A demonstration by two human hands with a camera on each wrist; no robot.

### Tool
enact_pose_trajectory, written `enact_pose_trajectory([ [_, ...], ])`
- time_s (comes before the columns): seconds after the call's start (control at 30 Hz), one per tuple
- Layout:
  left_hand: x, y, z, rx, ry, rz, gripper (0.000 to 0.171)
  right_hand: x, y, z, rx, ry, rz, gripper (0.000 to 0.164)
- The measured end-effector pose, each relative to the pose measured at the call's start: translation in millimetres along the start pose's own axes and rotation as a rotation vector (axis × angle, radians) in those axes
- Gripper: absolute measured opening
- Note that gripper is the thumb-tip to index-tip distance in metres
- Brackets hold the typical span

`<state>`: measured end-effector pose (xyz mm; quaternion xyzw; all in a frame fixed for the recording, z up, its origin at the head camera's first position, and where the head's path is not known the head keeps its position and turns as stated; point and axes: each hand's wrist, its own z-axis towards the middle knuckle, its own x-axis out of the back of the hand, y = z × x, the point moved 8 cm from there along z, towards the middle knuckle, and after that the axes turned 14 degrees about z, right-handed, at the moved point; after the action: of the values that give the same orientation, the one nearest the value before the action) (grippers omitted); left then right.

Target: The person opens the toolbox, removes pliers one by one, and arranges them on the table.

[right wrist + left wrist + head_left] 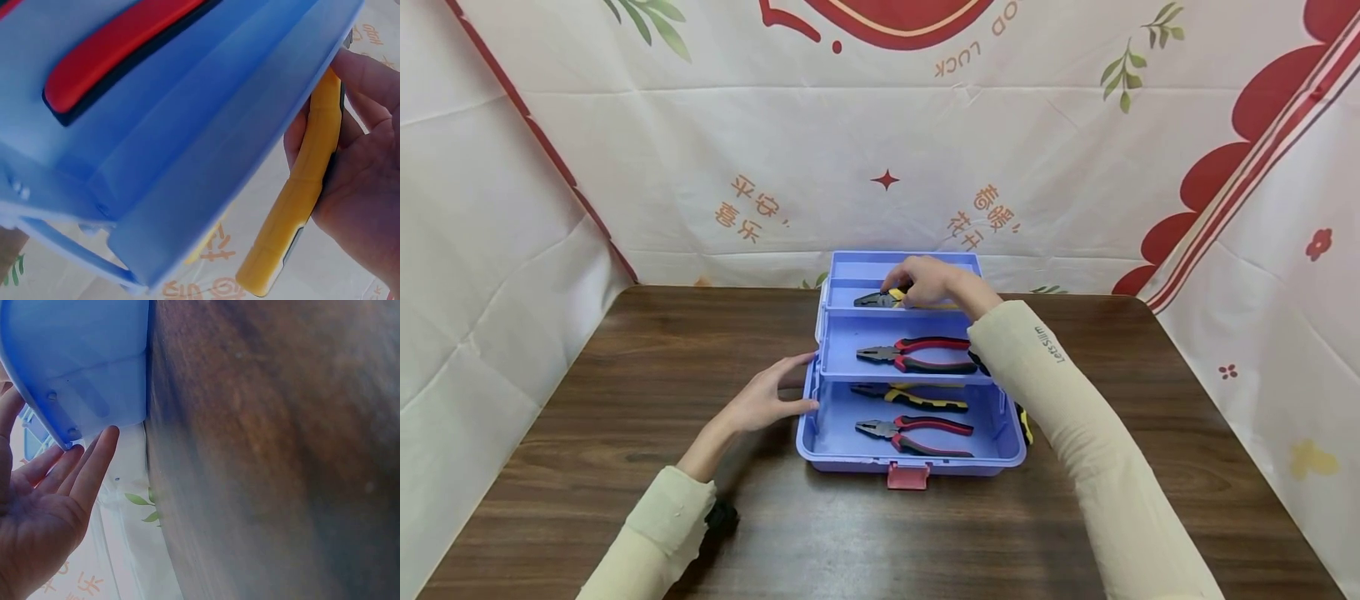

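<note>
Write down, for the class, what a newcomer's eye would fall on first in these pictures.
The periwinkle toolbox stands out first, open on the wood-grain table. Next come red-and-black combination pliers in the middle tray, and yellow-and-black combination pliers held in the person's right grip at the top tray.

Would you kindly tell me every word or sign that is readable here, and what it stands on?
"OD LUCK", upside down, cut off above: cloth backdrop
"平安喜乐": backdrop
"春暖花开": backdrop
"LetsSlim", small, spelling uncertain: right sleeve
Backdrop characters in both wrist views: too blurred or cropped to read reliably.
</note>
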<state>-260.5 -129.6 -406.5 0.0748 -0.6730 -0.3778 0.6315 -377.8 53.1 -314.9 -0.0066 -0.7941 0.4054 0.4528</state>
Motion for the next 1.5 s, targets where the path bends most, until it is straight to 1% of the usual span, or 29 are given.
enact_pose_trajectory([
  [0.13,-1.5,-0.2,-0.6,0.002,-0.002,-0.007,0.071,-2,0,-2,0.016,0.007,-0.011,0.035],
  [0.27,-2.6,-0.7,-1.1,0.005,-0.007,-0.007,0.071,-2,-1,-5,0.053,0.020,-0.025,0.034],
  [0.47,-2.3,0.2,-1.0,0.005,-0.005,-0.006,0.071,1,-1,-9,0.106,0.048,-0.008,0.033],
  [0.63,-1.3,1.0,-0.6,-0.013,0.010,0.008,0.072,9,-5,-15,0.164,0.102,0.061,0.034],
  [0.8,-0.1,1.3,-0.2,-0.037,0.029,0.026,0.074,24,-12,-24,0.248,0.156,0.154,0.035],
  [0.97,-0.6,-0.4,-0.1,-0.032,0.028,0.019,0.074,42,-14,-37,0.312,0.259,0.199,0.036],
  [1.0,-0.9,-0.3,-0.2,-0.031,0.027,0.019,0.073,46,-13,-40,0.327,0.278,0.219,0.036],
  [1.1,-1.9,0.0,-0.7,-0.026,0.023,0.006,0.072,56,-8,-48,0.334,0.328,0.301,0.037],
  [1.2,-2.1,0.5,-0.5,-0.026,0.022,0.002,0.072,65,2,-59,0.306,0.374,0.415,0.039],
  [1.27,-1.9,0.3,-0.2,-0.027,0.024,0.003,0.072,70,11,-66,0.253,0.412,0.479,0.041],
  [1.4,-1.5,0.8,-0.2,-0.023,0.025,0.010,0.071,75,38,-78,0.099,0.495,0.588,0.046],
  [1.47,-1.7,1.2,-0.5,-0.020,0.023,0.013,0.071,74,52,-85,0.023,0.527,0.664,0.049],
  [1.5,-1.7,1.5,-0.7,-0.021,0.023,0.014,0.071,74,58,-88,-0.002,0.542,0.704,0.050],
])
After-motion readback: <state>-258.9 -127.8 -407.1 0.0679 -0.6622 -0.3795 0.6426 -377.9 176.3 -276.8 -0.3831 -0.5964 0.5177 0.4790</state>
